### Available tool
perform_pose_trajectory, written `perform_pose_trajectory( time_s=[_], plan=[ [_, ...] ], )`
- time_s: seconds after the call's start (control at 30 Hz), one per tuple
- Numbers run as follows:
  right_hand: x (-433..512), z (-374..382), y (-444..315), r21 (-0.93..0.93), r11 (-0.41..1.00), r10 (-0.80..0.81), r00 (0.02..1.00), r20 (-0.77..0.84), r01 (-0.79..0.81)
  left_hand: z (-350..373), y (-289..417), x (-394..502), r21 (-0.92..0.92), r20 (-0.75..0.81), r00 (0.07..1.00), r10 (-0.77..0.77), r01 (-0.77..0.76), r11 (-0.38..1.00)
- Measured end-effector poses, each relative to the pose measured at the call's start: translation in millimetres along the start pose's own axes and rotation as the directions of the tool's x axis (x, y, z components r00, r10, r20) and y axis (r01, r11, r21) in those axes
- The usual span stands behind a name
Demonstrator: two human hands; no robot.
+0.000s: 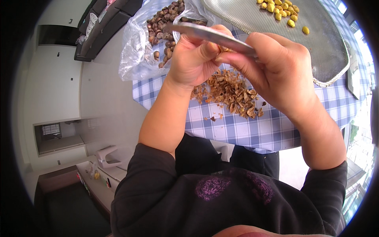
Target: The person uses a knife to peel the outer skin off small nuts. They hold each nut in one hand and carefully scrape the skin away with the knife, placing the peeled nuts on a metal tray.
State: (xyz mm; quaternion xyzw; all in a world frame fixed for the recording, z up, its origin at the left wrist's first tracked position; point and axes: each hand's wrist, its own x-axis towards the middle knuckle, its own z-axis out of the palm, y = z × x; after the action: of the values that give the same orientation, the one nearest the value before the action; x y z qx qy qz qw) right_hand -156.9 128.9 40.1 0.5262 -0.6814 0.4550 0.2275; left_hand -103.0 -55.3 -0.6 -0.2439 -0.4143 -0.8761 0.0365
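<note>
My right hand (275, 62) grips a knife (214, 36) near its handle end, the blade reaching left across my left hand. My left hand (192, 62) pinches a small nut (225, 49), mostly hidden by fingers and blade; both thumbs are close to it. Beneath my hands lies a pile of brown shell and skin pieces (234, 91). Dark brown chestnuts (165, 20) fill an open clear plastic bag (133, 56) beyond my left hand. Yellow peeled chestnuts (278, 9) sit in a mesh tray (331, 56) beyond my right hand.
A blue and white checked cloth (207, 124) covers the table. A flat pale object (353, 74) lies at its right edge, beside the tray. A plastic stool (106, 157) stands on the floor at the left, and a dark sofa (103, 29) is at the upper left.
</note>
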Motion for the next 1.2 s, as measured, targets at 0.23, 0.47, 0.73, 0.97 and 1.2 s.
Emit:
perform_pose_trajectory(
  time_s=[0.23, 0.47, 0.73, 0.97, 1.2],
  plan=[
    [0, 1, 1, 0.024, 0.999, 0.041, 0.999, 0.023, -0.041, 1, 3, -1, 0.084, -0.065, 0.998, -0.02, 0.025, 0.996],
    [-2, -3, -1, 0.087, 0.995, 0.035, 0.987, 0.155, -0.049, -1, 4, 4, 0.009, 0.037, 0.999, -0.001, 0.001, 1.0],
    [2, -6, 3, 0.113, 0.991, 0.063, 0.994, 0.088, -0.073, 0, 9, -1, 0.049, -0.027, 0.996, -0.082, 0.084, 0.995],
    [2, -1, 6, 0.08, 0.995, 0.056, 0.995, 0.079, -0.062, 7, 15, 1, 0.254, -0.035, 0.997, -0.065, 0.071, 0.965],
    [0, -3, 3, -0.032, 0.999, 0.002, 0.996, 0.091, 0.001, 7, 21, 2, 0.423, 0.006, 0.999, -0.048, 0.041, 0.905]
  ],
)
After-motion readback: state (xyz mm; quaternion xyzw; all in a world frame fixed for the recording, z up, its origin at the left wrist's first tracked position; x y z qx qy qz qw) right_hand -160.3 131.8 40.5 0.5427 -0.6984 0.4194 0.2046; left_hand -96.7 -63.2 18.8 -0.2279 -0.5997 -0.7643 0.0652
